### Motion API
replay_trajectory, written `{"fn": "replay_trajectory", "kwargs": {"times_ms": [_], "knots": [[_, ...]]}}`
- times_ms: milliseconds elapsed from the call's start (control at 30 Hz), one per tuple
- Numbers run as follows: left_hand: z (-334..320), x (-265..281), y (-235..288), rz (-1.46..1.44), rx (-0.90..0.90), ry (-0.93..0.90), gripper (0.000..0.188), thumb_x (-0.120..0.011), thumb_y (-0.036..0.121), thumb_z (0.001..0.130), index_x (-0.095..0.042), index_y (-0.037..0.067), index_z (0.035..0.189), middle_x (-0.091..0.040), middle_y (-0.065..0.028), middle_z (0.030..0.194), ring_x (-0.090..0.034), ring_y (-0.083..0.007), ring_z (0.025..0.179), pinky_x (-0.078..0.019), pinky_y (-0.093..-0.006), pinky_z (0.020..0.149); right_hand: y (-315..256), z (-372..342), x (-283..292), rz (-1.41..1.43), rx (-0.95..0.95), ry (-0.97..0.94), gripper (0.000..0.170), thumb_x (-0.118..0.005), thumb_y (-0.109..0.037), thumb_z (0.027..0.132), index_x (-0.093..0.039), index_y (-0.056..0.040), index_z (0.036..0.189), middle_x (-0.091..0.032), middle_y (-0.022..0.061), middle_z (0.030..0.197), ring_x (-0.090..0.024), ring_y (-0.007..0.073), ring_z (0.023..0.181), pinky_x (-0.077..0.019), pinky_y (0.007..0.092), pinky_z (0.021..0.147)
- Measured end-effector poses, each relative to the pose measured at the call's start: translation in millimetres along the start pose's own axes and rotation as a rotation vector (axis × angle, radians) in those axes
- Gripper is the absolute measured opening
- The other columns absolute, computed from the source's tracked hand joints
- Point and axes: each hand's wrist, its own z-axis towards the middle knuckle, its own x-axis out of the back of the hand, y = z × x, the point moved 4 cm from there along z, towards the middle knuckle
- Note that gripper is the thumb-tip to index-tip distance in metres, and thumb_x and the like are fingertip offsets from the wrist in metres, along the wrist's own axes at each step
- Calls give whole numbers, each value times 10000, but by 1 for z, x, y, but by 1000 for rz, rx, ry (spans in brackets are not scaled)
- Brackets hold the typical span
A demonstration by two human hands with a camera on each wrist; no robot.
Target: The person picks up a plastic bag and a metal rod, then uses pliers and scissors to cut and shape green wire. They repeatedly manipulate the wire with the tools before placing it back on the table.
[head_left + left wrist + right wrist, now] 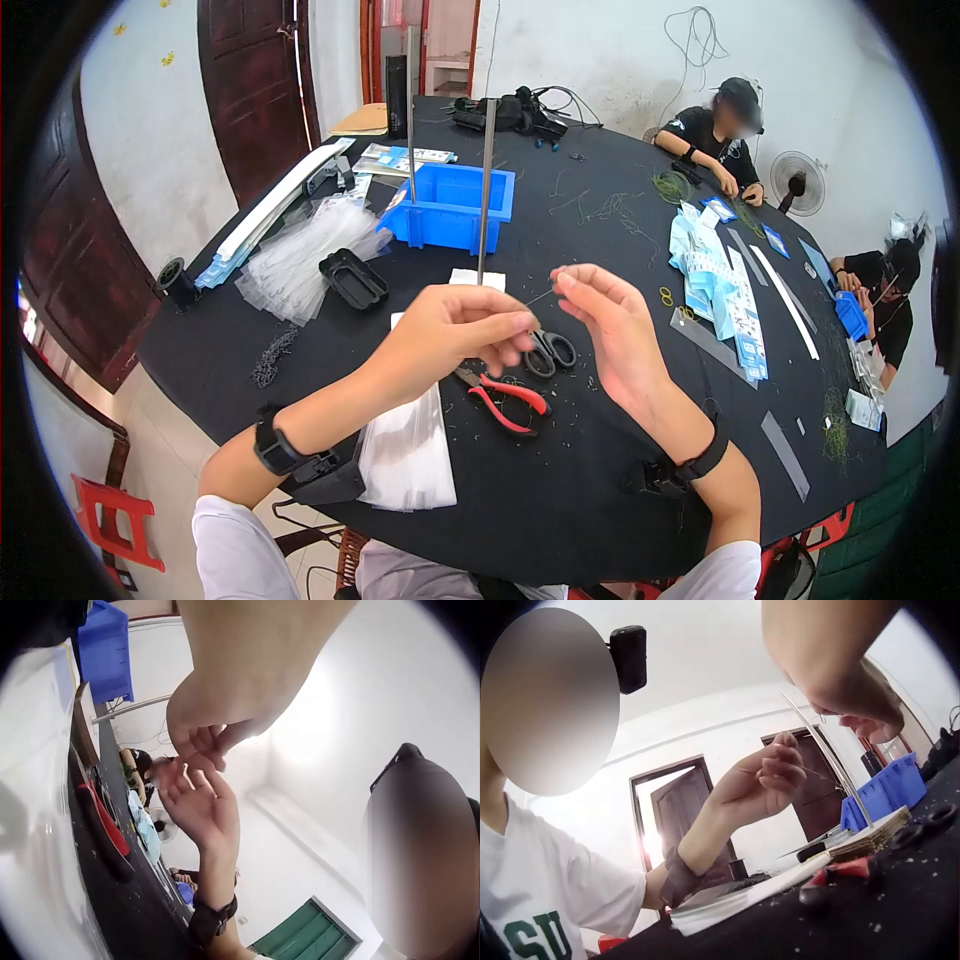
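Above the middle of the black-covered table, my left hand (455,325) pinches a thin dark strand (540,297) between thumb and fingers. Its other end runs to the fingertips of my right hand (620,315), which pinches it slightly higher and to the right. In the right wrist view, a small wire-like loop (823,718) shows by the right fingers. Below the hands lie red-handled pliers (510,402) and black-handled scissors (551,353). An upright metal rod (487,190) rises behind the left hand from a wooden base (870,834).
White plastic sleeves (410,460) lie under my left forearm. Beyond are a blue bin (450,225), a black case (354,280) and clear sleeves (300,255). Blue-and-white packaging (705,265) and grey strips lie at right. Two people sit across the table at right.
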Motion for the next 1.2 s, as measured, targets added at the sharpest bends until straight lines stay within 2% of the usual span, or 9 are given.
{"fn": "replay_trajectory", "kwargs": {"times_ms": [167, 300, 467, 667, 800, 900, 933, 1067, 1200], "knots": [[-8, 13, 10, 156, -10, 75, 226, -580, 182, 886, -652, -28, 930, -568, -12, 611, -526, -74, 516, -426, -199, 494, 4, -6, -5, -144, 1, -71, 222, -568, -123, 867, -584, -24, 1065, -588, 47, 1048, -548, 113, 930, -429, 268, 806], [-10, 18, 9, 54, 84, 12, 222, -569, 160, 886, -643, -44, 933, -464, 24, 513, -431, -68, 429, -355, -212, 424, 17, -6, -16, -276, 105, -441, 354, -543, -69, 871, -514, -26, 1221, -563, 99, 1169, -550, 118, 929, -456, 267, 803], [-10, 23, -4, -40, 167, -34, 216, -591, 172, 878, -660, -20, 950, -428, 35, 506, -379, -45, 432, -301, -210, 411, 26, -8, -19, -78, -132, -518, 177, -572, -91, 872, -653, 14, 988, -667, 92, 896, -583, 115, 780, -465, 253, 737], [-11, 29, -10, -64, 200, -27, 215, -575, 165, 883, -655, -31, 920, -421, 33, 496, -372, -53, 421, -272, -211, 403, 27, -5, -16, -152, -166, -461, 180, -541, -87, 896, -629, 41, 987, -663, 123, 868, -631, 134, 768, -505, 237, 687], [-15, 35, -10, 12, 83, 11, 231, -583, 185, 871, -662, -32, 875, -553, -34, 608, -425, -68, 510, -320, -218, 472, 24, -8, -13, -235, -39, -296, 129, -557, -61, 878, -599, 61, 887, -666, 132, 821, -660, 159, 781, -530, 252, 677], [-17, 32, -3, -78, -103, 60, 245, -585, 205, 866, -667, -24, 853, -641, -124, 818, -517, -106, 647, -370, -222, 559, 11, -15, -17, -588, 78, -266, 114, -594, -60, 847, -594, 41, 900, -669, 118, 780, -659, 136, 750, -529, 254, 658], [-17, 32, -5, -217, -110, -45, 250, -561, 207, 884, -669, -18, 863, -643, -174, 980, -584, -159, 775, -432, -251, 658, 6, -17, -21, -758, 268, -261, 122, -627, -73, 810, -591, 14, 887, -629, 100, 669, -650, 157, 652, -511, 273, 600], [-23, 19, 1, -256, -114, -6, 273, -547, 211, 894, -662, -35, 870, -638, -193, 1012, -633, -212, 873, -524, -266, 642, -2, -33, -36, -988, 709, -376, 111, -640, -54, 753, -581, -18, 840, -538, 89, 624, -561, 247, 552, -448, 329, 502], [-29, 11, 9, 23, -85, 36, 223, -555, 139, 887, -652, -60, 911, -640, -194, 1010, -651, -206, 864, -554, -236, 542, -18, -48, -48, -1055, 942, -359, 195, -649, -18, 665, -580, 1, 847, -582, 78, 729, -572, 205, 604, -467, 301, 521]]}}
